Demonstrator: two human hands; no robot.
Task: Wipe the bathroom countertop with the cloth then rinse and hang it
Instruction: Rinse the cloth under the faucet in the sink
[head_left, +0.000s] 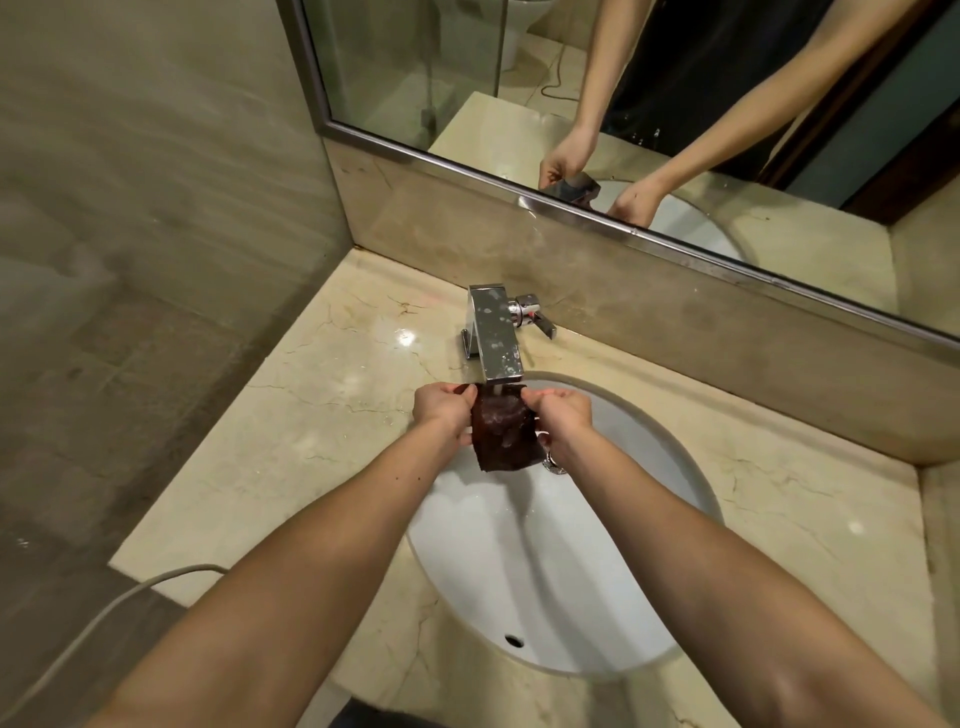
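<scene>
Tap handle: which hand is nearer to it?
Right. The right hand, gripping the cloth, is almost straight in front of the tap handle; the left hand grips the cloth's other edge, farther to the left.

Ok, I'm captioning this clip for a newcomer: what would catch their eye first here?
The dark brown cloth draws the eye first. The left hand and right hand hold it stretched between them under the running chrome faucet, at the far end of the white sink. Next comes the mirror above, reflecting both hands.
</scene>
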